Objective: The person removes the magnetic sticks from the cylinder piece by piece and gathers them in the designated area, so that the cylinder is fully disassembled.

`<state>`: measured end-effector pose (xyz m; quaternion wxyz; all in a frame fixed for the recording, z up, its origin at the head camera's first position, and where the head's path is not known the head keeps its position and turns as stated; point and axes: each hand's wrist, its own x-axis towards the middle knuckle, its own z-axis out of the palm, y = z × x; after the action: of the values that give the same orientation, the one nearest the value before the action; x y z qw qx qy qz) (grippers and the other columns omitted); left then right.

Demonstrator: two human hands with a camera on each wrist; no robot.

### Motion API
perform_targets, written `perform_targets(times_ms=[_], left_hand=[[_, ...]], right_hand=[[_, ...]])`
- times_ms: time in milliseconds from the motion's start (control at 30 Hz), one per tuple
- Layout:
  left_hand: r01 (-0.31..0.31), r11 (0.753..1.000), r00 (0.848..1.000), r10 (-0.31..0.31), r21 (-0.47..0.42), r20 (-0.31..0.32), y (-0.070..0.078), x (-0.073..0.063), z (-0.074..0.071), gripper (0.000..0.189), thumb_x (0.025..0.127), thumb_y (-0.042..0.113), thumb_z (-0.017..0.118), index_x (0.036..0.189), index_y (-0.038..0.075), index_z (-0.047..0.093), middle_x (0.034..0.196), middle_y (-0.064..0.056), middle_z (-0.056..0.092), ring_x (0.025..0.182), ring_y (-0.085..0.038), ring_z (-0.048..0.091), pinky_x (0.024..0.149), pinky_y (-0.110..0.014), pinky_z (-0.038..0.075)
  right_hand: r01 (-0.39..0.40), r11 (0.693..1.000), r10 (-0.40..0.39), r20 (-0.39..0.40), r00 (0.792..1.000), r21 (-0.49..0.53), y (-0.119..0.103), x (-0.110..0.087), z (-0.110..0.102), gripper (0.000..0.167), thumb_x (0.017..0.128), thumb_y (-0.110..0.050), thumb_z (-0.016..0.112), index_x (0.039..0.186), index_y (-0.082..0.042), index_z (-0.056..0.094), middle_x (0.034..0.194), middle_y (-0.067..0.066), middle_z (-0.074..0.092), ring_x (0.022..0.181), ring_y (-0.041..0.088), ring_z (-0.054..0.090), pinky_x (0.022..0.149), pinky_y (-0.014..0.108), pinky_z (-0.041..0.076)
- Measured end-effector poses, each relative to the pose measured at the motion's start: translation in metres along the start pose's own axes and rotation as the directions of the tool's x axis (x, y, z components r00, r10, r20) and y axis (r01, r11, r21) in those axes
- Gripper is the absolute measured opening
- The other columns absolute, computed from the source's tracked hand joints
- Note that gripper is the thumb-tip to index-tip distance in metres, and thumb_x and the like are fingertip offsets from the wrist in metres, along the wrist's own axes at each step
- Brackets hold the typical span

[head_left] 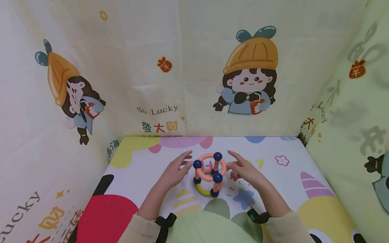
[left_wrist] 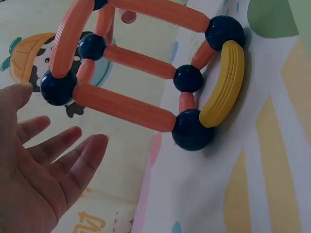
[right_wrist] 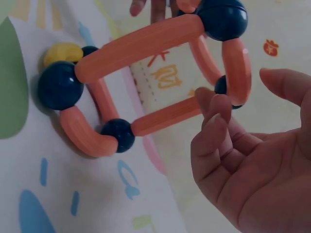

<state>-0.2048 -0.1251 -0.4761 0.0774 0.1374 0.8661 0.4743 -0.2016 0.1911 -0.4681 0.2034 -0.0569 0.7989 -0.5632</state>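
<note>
A toy frame of magnetic sticks and balls (head_left: 217, 178) stands upright on the mat between my hands. Coral sticks and dark blue balls form its top ring, uprights and part of the base; one curved base stick (left_wrist: 228, 85) is yellow. On its left side my left hand (head_left: 174, 172) holds nothing, its fingers spread loosely close to an upper ball (left_wrist: 59, 88). My right hand (head_left: 247, 173) is at the other side, index finger extended and the others bent, with nothing gripped. In the right wrist view its fingertips overlap a coral upright (right_wrist: 167, 115); contact cannot be told.
The printed mat (head_left: 243, 155) covers the table. Cloth curtains (head_left: 197, 84) with cartoon figures enclose its back and both sides. Black straps (head_left: 165, 222) circle both wrists at the beige sleeves.
</note>
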Motion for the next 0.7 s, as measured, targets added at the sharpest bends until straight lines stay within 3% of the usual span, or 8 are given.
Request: perform_targets(times_ms=[133,300,467,700], left_hand=[[0.008,0.999,0.999,-0.006,-0.038,0.053,0.001,0.006,0.006,0.053,0.099,0.054,0.050,0.149,0.044,0.035,0.143,-0.004,0.054,0.121,-0.023,0.061,0.077,-0.032,0.059],[-0.008,0.998,0.997,0.003,0.063,0.083,0.003,0.009,0.009,0.054,0.096,0.063,0.046,0.147,0.049,0.034,0.136,-0.002,0.058,0.111,-0.020,0.063,0.067,-0.027,0.056],[-0.029,0.994,0.996,0.019,0.110,0.087,0.006,0.006,0.010,0.056,0.095,0.063,0.049,0.147,0.044,0.041,0.131,0.000,0.062,0.111,-0.020,0.064,0.064,-0.028,0.055],[-0.025,0.991,0.997,0.016,0.128,0.072,0.006,0.004,0.013,0.054,0.093,0.063,0.053,0.143,0.045,0.047,0.124,0.003,0.066,0.108,-0.018,0.065,0.064,-0.026,0.054]], right_hand=[[0.000,0.999,-0.003,0.067,0.998,0.054,0.003,0.005,0.007,0.076,0.096,-0.044,0.062,0.157,-0.034,0.018,0.087,0.010,0.059,0.069,0.023,0.057,0.070,0.036,0.050],[0.040,0.996,-0.048,0.097,0.994,0.084,0.004,0.007,0.010,0.070,0.099,-0.033,0.060,0.157,-0.032,0.021,0.080,0.006,0.055,0.065,0.019,0.051,0.065,0.033,0.045],[0.033,0.990,-0.049,0.115,0.992,0.141,0.005,0.007,0.014,0.068,0.097,-0.023,0.061,0.155,-0.034,0.026,0.082,0.006,0.056,0.065,0.020,0.051,0.067,0.033,0.044],[0.035,0.985,-0.055,0.111,0.992,0.170,0.009,0.004,0.017,0.070,0.095,-0.034,0.066,0.155,-0.031,0.028,0.086,0.005,0.057,0.069,0.019,0.054,0.072,0.034,0.047]])
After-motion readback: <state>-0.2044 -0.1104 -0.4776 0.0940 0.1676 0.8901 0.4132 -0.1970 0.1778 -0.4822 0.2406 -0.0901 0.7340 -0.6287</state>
